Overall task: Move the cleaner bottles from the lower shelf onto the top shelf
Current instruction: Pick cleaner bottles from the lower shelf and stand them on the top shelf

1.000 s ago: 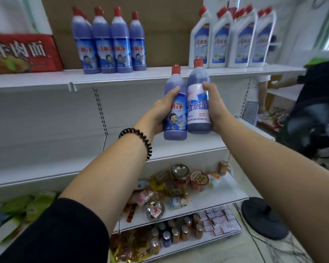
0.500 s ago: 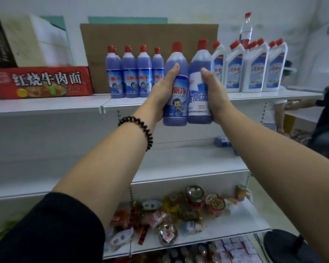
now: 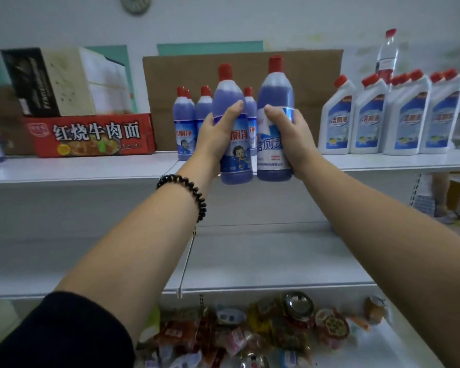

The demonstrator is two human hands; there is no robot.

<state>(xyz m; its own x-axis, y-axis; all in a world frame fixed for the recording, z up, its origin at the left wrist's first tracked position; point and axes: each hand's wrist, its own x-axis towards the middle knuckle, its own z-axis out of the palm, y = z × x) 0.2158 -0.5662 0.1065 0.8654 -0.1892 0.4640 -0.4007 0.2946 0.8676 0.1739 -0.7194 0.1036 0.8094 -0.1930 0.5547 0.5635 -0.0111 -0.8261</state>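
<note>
at frame centre, the left hand (image 3: 218, 136) and right hand (image 3: 290, 136) each clasp a blue bottle (image 3: 235, 155) just before the top shelf (image 3: 77, 168); bases below its edge could catch.

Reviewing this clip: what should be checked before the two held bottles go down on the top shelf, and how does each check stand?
1. Left hand grip round cartoon-label bottle: ok.
2. Right hand grip round white-label bottle: ok.
3. Both bottles upright and capped: ok.
4. Bases clear of top shelf edge: cannot tell.
5. Gap between blue bottle row and white jugs: ok.
</note>
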